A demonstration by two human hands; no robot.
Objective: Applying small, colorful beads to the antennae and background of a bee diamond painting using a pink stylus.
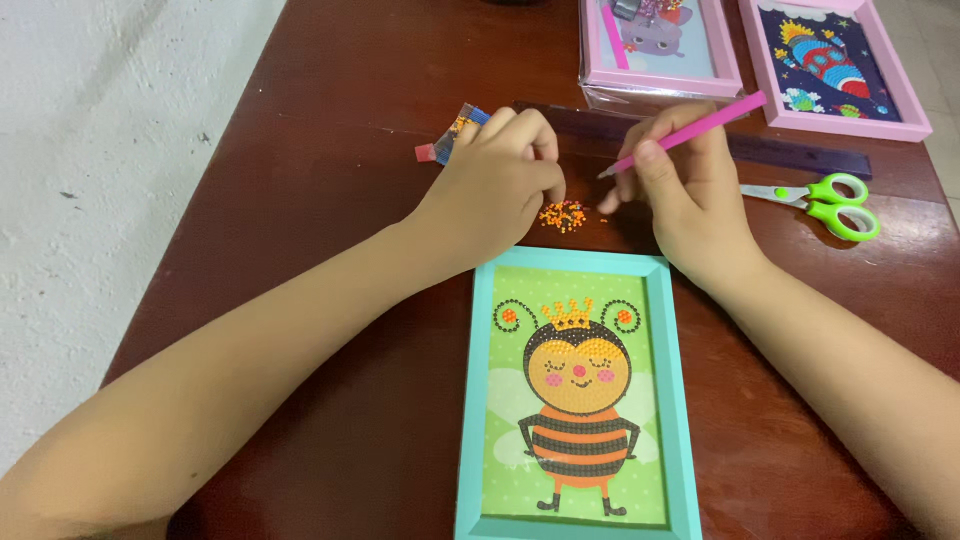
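Right hand (690, 195) is pinching the light, stiff pink pen (690, 132) mid-shaft; left hand (500, 175), grip pressed together, is touching tiny, slippery loose beads (564, 215) near the table's (300, 250) far edge.

thin pink plastic pen (690, 131): tilted, tip down-left beside beads | small heap of tiny orange and dark beads (565, 215): loose on counter, just above teal-framed bee picture (572, 400): lying flat

The dark reddish-brown wooden surface (330, 250) carries a turquoise framed bee picture (578, 395) near its front edge. Beyond it lies a small heap of orange beads (564, 215). Further back are green-handled scissors (835, 203), a long dark purple ruler (800, 153) and two pink framed pictures (660, 45) (835, 62).
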